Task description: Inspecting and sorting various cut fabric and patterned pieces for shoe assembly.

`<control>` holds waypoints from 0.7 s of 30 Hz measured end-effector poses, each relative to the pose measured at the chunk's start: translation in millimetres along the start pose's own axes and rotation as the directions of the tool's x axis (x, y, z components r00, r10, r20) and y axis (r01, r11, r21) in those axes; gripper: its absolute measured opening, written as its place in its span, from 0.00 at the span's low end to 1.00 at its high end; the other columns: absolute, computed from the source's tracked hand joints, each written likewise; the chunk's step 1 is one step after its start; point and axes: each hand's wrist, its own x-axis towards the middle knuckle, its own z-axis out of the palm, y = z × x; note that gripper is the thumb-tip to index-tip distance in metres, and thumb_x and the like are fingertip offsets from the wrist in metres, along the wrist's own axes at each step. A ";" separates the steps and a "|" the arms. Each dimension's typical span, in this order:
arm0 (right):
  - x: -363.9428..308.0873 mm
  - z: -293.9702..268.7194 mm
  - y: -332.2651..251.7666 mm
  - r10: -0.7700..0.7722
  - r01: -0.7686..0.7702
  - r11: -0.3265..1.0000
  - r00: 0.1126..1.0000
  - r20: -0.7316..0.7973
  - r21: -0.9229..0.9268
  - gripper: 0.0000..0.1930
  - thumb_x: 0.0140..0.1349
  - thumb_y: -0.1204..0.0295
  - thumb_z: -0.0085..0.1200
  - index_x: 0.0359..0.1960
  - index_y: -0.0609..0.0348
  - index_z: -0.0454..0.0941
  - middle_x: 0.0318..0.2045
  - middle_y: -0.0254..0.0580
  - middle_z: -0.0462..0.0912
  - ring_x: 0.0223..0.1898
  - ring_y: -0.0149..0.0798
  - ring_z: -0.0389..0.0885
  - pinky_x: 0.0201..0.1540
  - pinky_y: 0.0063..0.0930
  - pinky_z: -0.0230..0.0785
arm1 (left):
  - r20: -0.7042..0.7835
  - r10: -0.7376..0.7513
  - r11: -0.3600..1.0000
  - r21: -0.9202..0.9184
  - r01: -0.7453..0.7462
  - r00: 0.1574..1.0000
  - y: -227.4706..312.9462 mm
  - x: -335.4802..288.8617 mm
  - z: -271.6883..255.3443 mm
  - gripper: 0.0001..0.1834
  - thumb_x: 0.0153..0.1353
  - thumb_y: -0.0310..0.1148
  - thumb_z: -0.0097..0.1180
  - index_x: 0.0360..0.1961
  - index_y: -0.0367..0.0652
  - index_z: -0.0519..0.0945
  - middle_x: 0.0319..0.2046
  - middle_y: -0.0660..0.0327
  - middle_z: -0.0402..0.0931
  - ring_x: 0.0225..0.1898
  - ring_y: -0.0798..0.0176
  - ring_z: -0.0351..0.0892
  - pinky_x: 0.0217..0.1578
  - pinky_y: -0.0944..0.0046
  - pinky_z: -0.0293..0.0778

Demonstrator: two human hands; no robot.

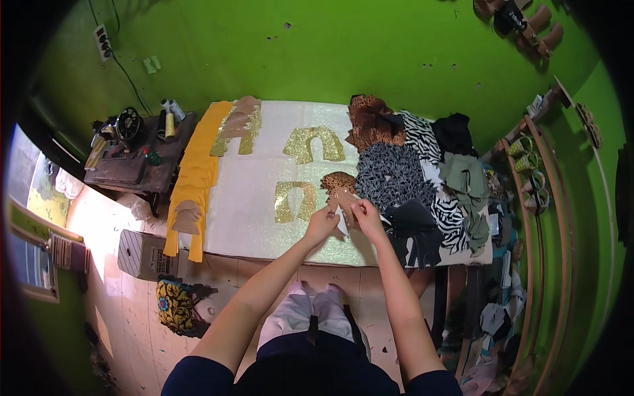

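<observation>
Dark blue sleeves at the lower edge lead up into two bare forearms that meet over the near edge of the white glittery bench (251, 218). Both hands pinch one small tan cut-out piece of stiff material (344, 200): the left hand (321, 224) grips its left side with fingers closed on it, and the right hand (367, 218) grips its right side the same way, so the piece sits between the two, lifted just above the bench. Touching the piece on its far side lies a leopard-print cut shape (338, 179). Just left of the left hand lies a gold glitter horseshoe-shaped cut piece (294, 200), and beyond it, farther from the hands, a second gold glitter piece of the same shape (313, 143). Right of the right hand spreads a heap of patterned fabric cut pieces, black-and-white zebra, grey print and black (409, 178). Well to the left of both hands a row of yellow fabric pieces (196, 168) runs along the bench edge, and beyond that stands a black sewing machine on a dark table (127, 125).
</observation>
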 end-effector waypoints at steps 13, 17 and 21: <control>11.9 -26.3 11.8 -0.217 0.173 0.866 0.975 -0.042 -0.469 0.17 0.53 0.62 0.52 0.26 0.70 0.75 0.20 0.56 0.77 0.23 0.47 0.77 0.28 0.35 0.65 | -0.110 -0.158 0.987 -0.033 0.155 0.981 6.7 -10.6 12.0 0.07 0.58 0.29 0.48 0.31 0.34 0.69 0.23 0.61 0.70 0.26 0.69 0.72 0.28 0.71 0.70; 17.6 -13.6 9.4 -0.216 0.162 0.809 0.976 -0.030 -0.565 0.16 0.53 0.63 0.52 0.27 0.69 0.75 0.21 0.56 0.77 0.25 0.52 0.77 0.29 0.38 0.65 | -0.162 -0.221 0.963 -0.193 0.188 0.962 0.5 -16.1 17.8 0.08 0.58 0.28 0.47 0.33 0.32 0.68 0.28 0.58 0.70 0.28 0.68 0.74 0.28 0.71 0.72; 17.5 -8.9 10.7 -0.203 0.111 0.776 0.976 -0.079 -0.621 0.15 0.52 0.63 0.51 0.26 0.67 0.75 0.23 0.56 0.77 0.28 0.54 0.76 0.31 0.41 0.66 | -0.178 -0.288 0.941 -0.236 0.243 0.941 3.6 -21.4 18.9 0.07 0.58 0.27 0.45 0.34 0.32 0.66 0.31 0.57 0.70 0.30 0.66 0.74 0.30 0.70 0.74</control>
